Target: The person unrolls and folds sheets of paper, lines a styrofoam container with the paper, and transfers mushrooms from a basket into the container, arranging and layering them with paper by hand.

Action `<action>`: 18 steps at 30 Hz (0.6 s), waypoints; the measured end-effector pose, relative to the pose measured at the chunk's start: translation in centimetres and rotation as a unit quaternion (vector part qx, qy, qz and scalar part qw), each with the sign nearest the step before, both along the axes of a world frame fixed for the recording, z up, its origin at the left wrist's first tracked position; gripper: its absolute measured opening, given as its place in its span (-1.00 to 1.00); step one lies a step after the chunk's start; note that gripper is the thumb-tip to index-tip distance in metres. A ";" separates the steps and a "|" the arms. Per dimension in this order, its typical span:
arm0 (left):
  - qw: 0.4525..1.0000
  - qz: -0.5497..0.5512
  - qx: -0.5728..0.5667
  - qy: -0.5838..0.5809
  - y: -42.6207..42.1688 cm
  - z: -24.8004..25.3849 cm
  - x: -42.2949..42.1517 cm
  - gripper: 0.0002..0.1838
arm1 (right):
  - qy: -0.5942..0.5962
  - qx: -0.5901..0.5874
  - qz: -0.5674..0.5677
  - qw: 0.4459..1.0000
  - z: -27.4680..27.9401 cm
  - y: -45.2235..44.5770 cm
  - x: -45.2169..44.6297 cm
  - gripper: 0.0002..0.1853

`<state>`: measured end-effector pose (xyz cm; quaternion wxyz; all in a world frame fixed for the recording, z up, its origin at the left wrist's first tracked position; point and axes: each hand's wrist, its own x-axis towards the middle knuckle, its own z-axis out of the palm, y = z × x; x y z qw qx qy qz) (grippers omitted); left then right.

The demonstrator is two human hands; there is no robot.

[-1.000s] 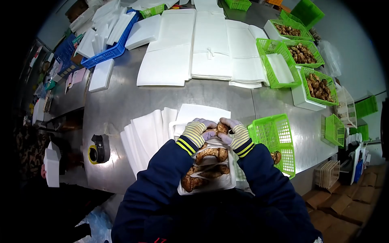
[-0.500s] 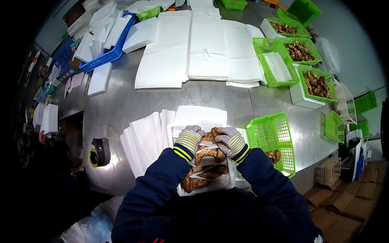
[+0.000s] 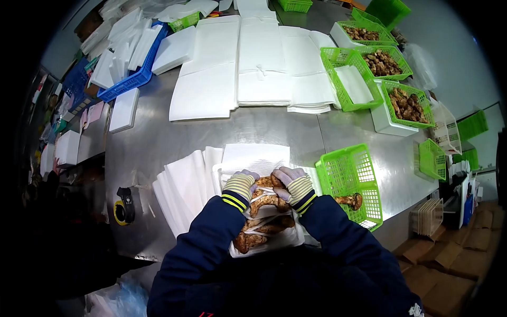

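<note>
A white foam box [image 3: 217,179] lined with white paper lies in front of me, holding several brown mushrooms. Both of my hands wear striped knit gloves. My right hand [image 3: 293,185] curls its fingers over the right end of a mushroom [image 3: 265,182] in the upper part of the box. At that mushroom's left end, my left hand [image 3: 240,187] has its fingers bent against it; its fingertips are partly hidden. Just below lies a curved mushroom [image 3: 268,202] with white paper strips around it. Nearer to me are a darker mushroom [image 3: 277,225] and another mushroom [image 3: 249,242].
A green basket [image 3: 343,171] with a mushroom [image 3: 349,201] stands right of the box. Paper sheets [image 3: 182,185] fan out at left, beside a black-yellow tape dispenser [image 3: 124,206]. White sheet stacks [image 3: 206,87] lie behind. Mushroom-filled green baskets [image 3: 409,105] stand far right, a blue crate [image 3: 127,87] far left.
The view has shifted slightly, so everything sits a little further left. My right hand's fingers have moved a little over the mushroom's end; both hands stay at the box.
</note>
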<state>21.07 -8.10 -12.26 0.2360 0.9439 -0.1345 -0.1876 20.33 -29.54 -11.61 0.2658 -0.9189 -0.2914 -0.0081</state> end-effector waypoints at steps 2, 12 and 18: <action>0.999 -0.038 -0.009 -0.008 0.5 -0.2 0.3 -0.72 | 0.004 -0.001 0.020 1.000 0.1 -0.2 0.4 -0.48; 0.996 -0.061 0.022 -0.065 -0.2 0.2 -1.0 -0.78 | 0.033 -0.059 -0.005 0.998 -0.3 -0.5 -0.2 -0.44; 0.964 0.074 -0.219 -0.130 2.7 -1.9 -0.5 -0.56 | 0.078 0.064 -0.024 0.995 -0.3 -2.3 1.3 -0.35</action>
